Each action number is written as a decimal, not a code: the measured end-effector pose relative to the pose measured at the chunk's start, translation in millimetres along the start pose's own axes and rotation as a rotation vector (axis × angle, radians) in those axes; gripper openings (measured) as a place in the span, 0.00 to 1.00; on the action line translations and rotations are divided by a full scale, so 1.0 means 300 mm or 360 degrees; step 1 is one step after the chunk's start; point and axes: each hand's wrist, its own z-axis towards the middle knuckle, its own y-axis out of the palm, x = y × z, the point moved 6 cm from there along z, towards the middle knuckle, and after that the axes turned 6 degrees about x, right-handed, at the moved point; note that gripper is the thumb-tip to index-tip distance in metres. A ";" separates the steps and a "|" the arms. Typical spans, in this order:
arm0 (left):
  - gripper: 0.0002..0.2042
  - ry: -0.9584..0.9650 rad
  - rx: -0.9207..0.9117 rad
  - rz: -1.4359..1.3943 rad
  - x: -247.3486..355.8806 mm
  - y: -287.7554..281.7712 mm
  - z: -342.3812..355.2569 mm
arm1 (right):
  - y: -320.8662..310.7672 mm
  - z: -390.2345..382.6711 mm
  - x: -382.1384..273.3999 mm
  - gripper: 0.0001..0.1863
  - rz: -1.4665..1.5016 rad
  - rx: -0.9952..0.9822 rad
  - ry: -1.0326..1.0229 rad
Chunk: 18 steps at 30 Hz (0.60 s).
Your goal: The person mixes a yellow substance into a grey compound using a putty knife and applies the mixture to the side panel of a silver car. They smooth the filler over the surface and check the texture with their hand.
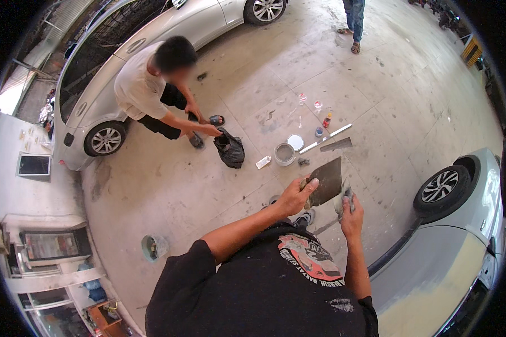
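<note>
My left hand (296, 197) is closed on the edge of a dark, flat rectangular putty board (328, 181), its thumb lying over the top face. Close to the board's right edge, my right hand (352, 218) grips a putty knife (343, 200) smeared with pale grey paste. The blade and the board are near each other; whether they touch I cannot tell. On the floor beyond stand an open tub of grey paste (284, 154) and a round white lid (295, 142). A long white strip (325, 139) and a dark flat strip (336, 144) lie beside them.
A person in a light shirt (138, 84) bends over a black plastic bag (229, 150) by a silver car (208, 19). Another person's legs (354, 22) show farther off. A car with a pale yellow patch (433, 286) stands at right. A bucket (154, 247) sits at left.
</note>
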 end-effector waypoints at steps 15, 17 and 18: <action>0.34 -0.0641 -0.0337 0.0008 -0.318 -0.211 0.025 | 0.188 0.104 -0.218 0.20 0.0375 -0.0014 0.0081; 0.28 -0.0514 -0.0285 0.0126 -0.309 -0.293 0.038 | 0.222 0.151 -0.261 0.21 0.0267 -0.0025 0.0043; 0.27 -0.0243 -0.0108 0.0442 -0.283 -0.341 0.048 | 0.233 0.167 -0.294 0.21 0.0217 -0.0010 0.0030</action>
